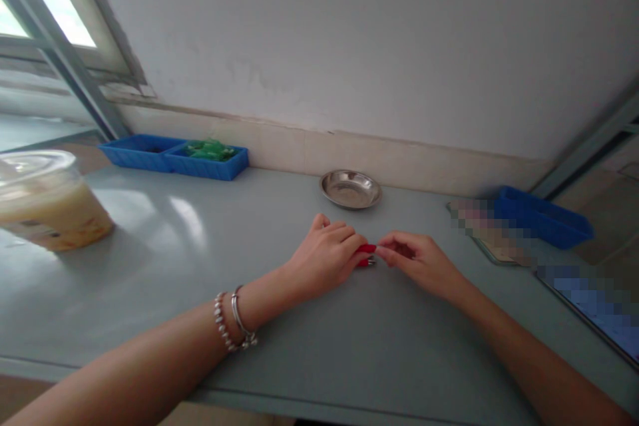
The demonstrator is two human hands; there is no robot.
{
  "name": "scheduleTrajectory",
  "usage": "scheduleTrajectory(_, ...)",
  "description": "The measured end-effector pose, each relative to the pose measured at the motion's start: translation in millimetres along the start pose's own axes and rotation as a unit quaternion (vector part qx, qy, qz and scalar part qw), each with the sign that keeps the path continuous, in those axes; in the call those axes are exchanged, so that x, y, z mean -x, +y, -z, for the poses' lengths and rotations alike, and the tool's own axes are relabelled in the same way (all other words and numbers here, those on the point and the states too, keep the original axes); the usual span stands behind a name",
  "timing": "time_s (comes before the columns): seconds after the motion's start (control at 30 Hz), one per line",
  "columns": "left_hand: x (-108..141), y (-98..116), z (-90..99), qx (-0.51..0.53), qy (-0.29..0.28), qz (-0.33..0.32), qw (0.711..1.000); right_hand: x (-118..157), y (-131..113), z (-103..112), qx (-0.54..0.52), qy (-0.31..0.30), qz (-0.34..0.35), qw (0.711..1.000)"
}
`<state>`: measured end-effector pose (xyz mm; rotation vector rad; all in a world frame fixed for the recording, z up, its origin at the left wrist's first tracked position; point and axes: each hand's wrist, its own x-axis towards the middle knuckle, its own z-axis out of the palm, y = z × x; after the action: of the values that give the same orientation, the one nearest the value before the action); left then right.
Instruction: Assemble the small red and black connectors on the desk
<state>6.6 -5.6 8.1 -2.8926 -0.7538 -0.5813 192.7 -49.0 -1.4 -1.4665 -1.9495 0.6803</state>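
Note:
Just in front of the metal dish, my left hand [330,254] is curled around a small red piece [367,249] whose end sticks out to the right. Below that end, a second red part [363,263] with a shiny metal tip shows under my left fingers. I cannot tell whether the two red parts are joined. The thumb and fingers of my right hand [418,259] are pinched at the tip of the upper red piece. Most of what lies inside my left hand is hidden by its fingers. My left wrist wears a beaded bracelet and a silver bangle.
A round metal dish [351,189] stands by the wall. At back left is a blue divided tray [202,168] with green pieces [212,150]; a lidded drink cup [50,203] is nearer. To the right are a blue bin [549,219] and two blurred flat objects.

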Motion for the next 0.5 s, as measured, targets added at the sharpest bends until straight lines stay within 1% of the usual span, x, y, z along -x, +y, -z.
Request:
scheduleTrajectory(0.1, 0.1, 0.0, -0.5, 0.003, 0.018, 0.001, 1.0, -0.5, 1.5, 0.8, 0.013, -0.019, 0.012, 1.0)
scheduleTrajectory(0.2, 0.3, 0.2, -1.3, -0.001, 0.02, -0.004, 1.0, -0.1, 1.7, 0.9, 0.026, -0.023, 0.023, 0.999)
scheduleTrajectory(0.37, 0.4, 0.4, -3.6, -0.012, 0.012, -0.013, 1.0, 0.6, 0.0, -1.2, 0.022, -0.015, 0.026, 0.999)
scheduleTrajectory(0.5, 0.5, -0.2, -6.1, -0.007, 0.007, -0.018, 1.0, 0.7, -2.8, -2.2, 0.051, 0.002, 0.038, 0.998)
